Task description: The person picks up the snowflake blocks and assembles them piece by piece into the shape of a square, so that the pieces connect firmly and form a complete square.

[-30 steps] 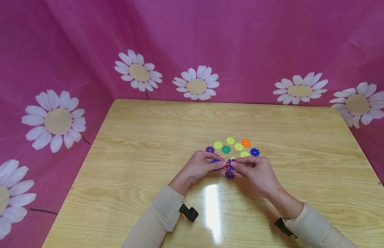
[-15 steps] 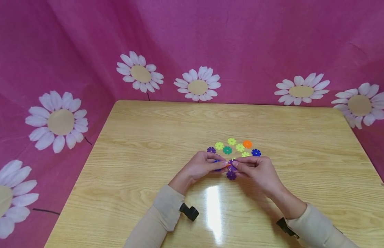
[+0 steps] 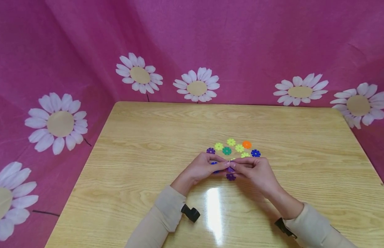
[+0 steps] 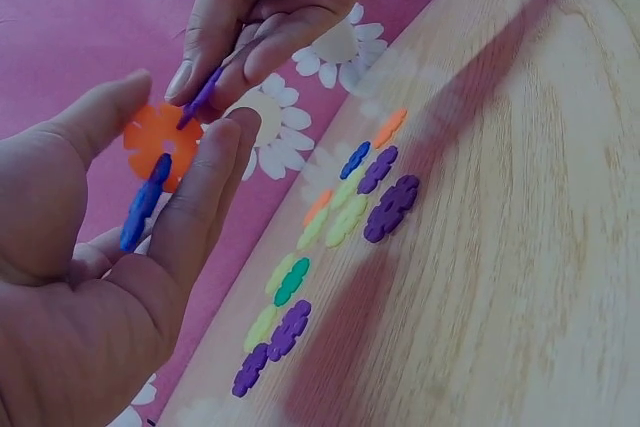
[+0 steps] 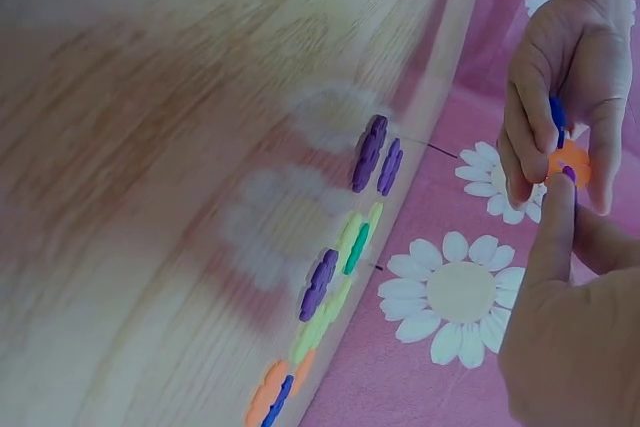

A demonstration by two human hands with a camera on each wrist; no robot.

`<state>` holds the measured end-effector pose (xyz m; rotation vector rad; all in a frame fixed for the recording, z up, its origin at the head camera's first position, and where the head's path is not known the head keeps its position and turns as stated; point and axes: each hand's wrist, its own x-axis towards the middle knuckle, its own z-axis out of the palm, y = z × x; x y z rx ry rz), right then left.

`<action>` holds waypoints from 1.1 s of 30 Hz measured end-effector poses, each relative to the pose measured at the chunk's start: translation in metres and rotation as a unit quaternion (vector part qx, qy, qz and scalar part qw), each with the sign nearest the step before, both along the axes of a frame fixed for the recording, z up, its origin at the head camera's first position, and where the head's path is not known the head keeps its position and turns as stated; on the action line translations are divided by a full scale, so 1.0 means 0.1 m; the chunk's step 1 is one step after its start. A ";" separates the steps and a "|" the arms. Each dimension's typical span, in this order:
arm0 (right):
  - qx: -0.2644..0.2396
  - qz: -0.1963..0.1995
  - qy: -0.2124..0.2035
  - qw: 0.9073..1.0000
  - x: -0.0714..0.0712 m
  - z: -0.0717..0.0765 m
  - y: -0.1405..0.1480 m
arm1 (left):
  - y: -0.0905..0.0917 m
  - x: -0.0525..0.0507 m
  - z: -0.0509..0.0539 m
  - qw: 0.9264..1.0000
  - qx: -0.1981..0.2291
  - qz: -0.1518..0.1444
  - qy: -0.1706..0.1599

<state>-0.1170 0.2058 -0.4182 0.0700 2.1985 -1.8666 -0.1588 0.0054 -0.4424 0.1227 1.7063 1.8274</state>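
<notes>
Notched plastic discs are joined between the two hands above the table. My left hand [image 3: 199, 168] holds an orange disc [image 4: 150, 147] between thumb and fingers; a blue disc [image 4: 146, 203] is slotted into its lower edge. With thumb and fingers my right hand [image 3: 258, 172] pinches a purple disc [image 4: 203, 97], which stands edge-on at the orange disc's rim. In the right wrist view the blue disc [image 5: 558, 121] and orange disc [image 5: 572, 159] show beyond the right fingertips. How deep the purple disc sits in a slot cannot be told.
Loose discs lie beyond the hands on the wooden table [image 3: 148, 137]: yellow [image 3: 231, 142], green [image 3: 226, 151], orange [image 3: 246, 144], blue [image 3: 255, 153] and purple [image 3: 210, 151]. Another purple disc [image 3: 231, 177] lies nearer. A pink cloth with white flowers hangs around the table.
The held purple disc has turned and shows less of its face in the head view, and the orange disc is now hidden there by the fingers. Both hands stay nearly in place.
</notes>
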 end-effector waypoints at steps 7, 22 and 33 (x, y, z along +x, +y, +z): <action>0.025 0.003 0.009 1.000 -0.01 0.02 0.03 | 0.00 -0.01 -0.02 0.999 0.014 0.015 -0.032; 0.260 0.050 0.118 0.957 -0.03 -0.11 0.24 | -0.05 -0.01 0.00 0.999 0.000 0.019 -0.050; 0.376 0.075 0.191 0.903 -0.02 -0.23 0.30 | -0.10 0.00 -0.01 0.999 -0.005 0.010 -0.039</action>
